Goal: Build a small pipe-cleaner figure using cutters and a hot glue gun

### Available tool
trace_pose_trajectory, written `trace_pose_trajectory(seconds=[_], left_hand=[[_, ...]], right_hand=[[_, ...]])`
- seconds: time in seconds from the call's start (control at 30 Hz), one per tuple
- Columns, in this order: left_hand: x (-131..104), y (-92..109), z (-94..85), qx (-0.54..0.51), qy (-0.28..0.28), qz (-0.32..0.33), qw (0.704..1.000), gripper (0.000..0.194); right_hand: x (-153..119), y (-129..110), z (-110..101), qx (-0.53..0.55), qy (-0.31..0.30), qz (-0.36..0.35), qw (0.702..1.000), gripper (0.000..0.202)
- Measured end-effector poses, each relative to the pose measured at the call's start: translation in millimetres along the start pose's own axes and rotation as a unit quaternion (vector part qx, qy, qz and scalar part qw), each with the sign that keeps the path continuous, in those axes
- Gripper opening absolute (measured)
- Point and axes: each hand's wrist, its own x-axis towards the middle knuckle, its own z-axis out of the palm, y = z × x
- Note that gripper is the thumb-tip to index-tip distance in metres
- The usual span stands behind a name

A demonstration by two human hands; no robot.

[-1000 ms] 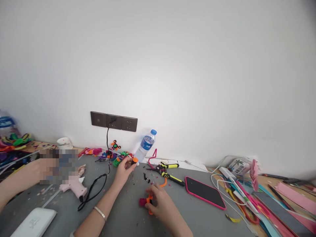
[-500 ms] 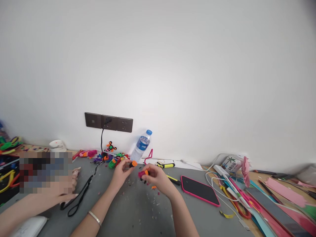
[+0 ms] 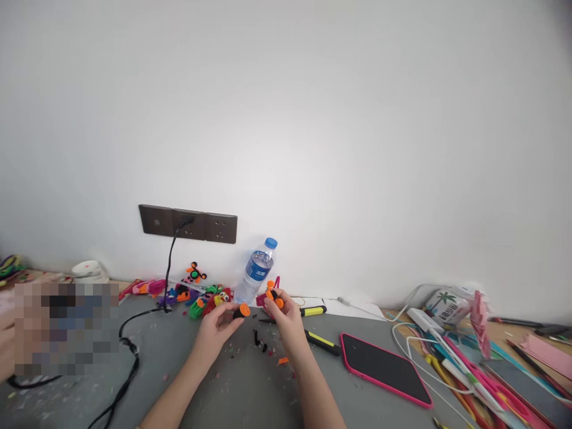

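My left hand (image 3: 215, 330) pinches a round orange-and-black coiled piece (image 3: 242, 311) between thumb and fingertips. A little higher and to the right, my right hand (image 3: 286, 316) is closed on a small orange, pink and black craft piece (image 3: 274, 298); its fingers hide part of it. The two pieces are apart. Short black curled bits (image 3: 259, 342) and an orange scrap (image 3: 283, 360) lie on the grey mat (image 3: 232, 387) below. Beside my right hand is a cutting tool with yellow-and-black handles (image 3: 322, 342), its dark pointed end passing behind that hand.
A water bottle (image 3: 257, 274) leans against the wall behind my hands. Colourful fuzzy figures (image 3: 218, 300) lie left of it. A pink-cased phone (image 3: 385, 369) and white cables are on the right. At left, a black cord (image 3: 129, 357) runs near another person's blurred hand (image 3: 6, 330).
My right hand has lifted back and turned its piece, now near the bottle. Black bits show on the mat below. The other person's hand has shifted left, and the view has turned slightly.
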Motion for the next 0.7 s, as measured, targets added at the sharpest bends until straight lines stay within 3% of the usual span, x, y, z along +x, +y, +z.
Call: trace_pose_trajectory(seconds=[0.7], left_hand=[[-2.5,-3.9,1.8,-0.006,-0.016,0.033,0.999,0.025]], right_hand=[[-1.7,2.0,7.8,-0.036,-0.024,-0.014,0.999,0.031]])
